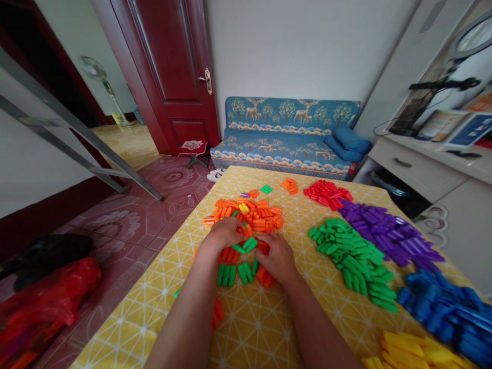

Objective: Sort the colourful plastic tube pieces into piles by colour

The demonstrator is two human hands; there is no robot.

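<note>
My left hand reaches to the near edge of a pile of orange plastic pieces, fingers curled down; what they hold, if anything, is hidden. My right hand is beside it, thumb and fingers apart around red pieces, with no firm grip visible. Between the hands lies a green plastic piece made of joined tubes. Closer to me on the cloth are more green pieces and orange-red pieces. A yellow piece sits among the orange ones.
Sorted heaps lie to the right on the yellow tablecloth: red, purple, green, blue and yellow. Beyond the table stands a blue sofa. A metal ladder and red bag are left.
</note>
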